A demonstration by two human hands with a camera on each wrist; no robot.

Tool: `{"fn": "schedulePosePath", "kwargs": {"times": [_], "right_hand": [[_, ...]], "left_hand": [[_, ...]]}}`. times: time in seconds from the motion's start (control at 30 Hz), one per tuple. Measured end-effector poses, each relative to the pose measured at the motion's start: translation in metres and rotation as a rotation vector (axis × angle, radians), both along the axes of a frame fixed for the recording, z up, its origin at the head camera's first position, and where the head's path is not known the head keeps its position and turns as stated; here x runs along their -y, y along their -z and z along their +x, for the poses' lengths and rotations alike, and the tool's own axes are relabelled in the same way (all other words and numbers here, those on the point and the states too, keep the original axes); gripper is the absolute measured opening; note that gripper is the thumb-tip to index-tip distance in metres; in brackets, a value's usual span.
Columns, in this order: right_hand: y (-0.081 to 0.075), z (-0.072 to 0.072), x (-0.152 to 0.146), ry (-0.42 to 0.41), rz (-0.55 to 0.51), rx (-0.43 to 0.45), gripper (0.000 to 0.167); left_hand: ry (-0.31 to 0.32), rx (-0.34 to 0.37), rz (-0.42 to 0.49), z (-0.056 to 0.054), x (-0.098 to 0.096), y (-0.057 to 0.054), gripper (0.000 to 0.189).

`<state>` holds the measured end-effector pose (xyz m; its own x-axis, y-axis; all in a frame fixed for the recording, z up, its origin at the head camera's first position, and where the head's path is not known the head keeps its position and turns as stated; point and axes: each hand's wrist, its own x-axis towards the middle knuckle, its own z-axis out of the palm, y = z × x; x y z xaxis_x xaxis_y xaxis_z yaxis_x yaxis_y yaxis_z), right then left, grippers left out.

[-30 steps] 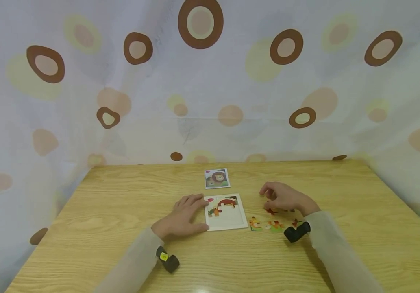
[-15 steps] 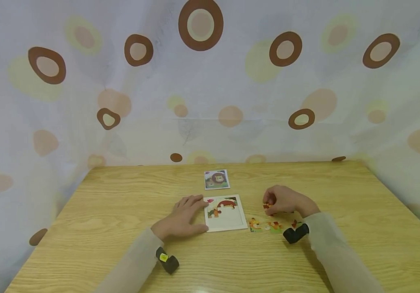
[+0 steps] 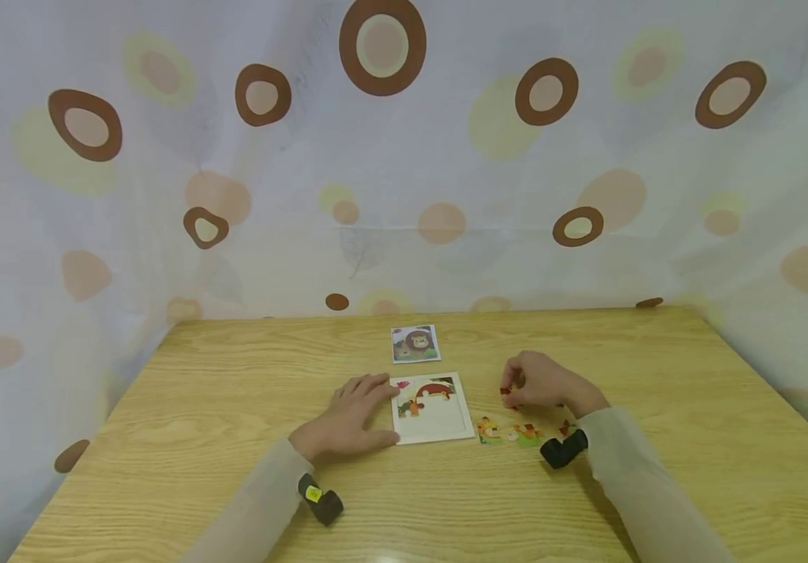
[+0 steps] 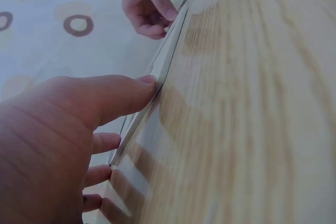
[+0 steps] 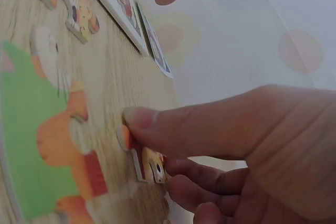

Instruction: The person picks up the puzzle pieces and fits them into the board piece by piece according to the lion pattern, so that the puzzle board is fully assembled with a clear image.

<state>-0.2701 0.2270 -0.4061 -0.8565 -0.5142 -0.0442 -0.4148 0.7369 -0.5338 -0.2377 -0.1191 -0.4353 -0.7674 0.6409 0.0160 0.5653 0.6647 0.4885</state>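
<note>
In the head view my left hand (image 3: 347, 418) lies with fingers stretched along the left side of a white puzzle tray (image 3: 435, 428). Its thumb (image 4: 123, 98) and fingertips touch the tray's edge in the left wrist view. Several joined pieces (image 3: 435, 391) fill the upper part of the tray. To the tray's right, my right hand (image 3: 544, 383) pinches a dark red and orange puzzle piece (image 5: 149, 165) bearing an eye, between thumb and fingers; part of it is hidden. Loose puzzle pieces (image 3: 490, 430) lie just below that hand, one mostly green (image 5: 26, 129).
A small lion picture card (image 3: 415, 344) lies behind the tray on the wooden table (image 3: 249, 367). A patterned curtain (image 3: 291, 266) stands along the table's back. Each wrist carries a black camera (image 3: 564, 448).
My right thumb and fingers have come together on a puzzle piece, and the hand has since shifted slightly left. My left hand has stayed at the tray.
</note>
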Motion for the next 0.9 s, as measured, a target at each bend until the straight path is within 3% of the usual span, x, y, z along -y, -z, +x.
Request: {"fn": "schedulePosePath", "kwargs": {"times": [0.43, 0.67, 0.9], "right_hand": [[0.003, -0.002, 0.004, 0.019, -0.142, 0.061, 0.028], [0.013, -0.005, 0.010, 0.060, -0.145, -0.007, 0.033], [0.017, -0.002, 0.016, -0.001, -0.175, -0.057, 0.019]], "left_hand": [[-0.002, -0.006, -0.002, -0.001, 0.001, 0.002, 0.067], [-0.006, -0.004, -0.002, -0.002, 0.002, 0.003, 0.068], [-0.015, 0.008, -0.007, 0.000, 0.001, 0.002, 0.068]]}}
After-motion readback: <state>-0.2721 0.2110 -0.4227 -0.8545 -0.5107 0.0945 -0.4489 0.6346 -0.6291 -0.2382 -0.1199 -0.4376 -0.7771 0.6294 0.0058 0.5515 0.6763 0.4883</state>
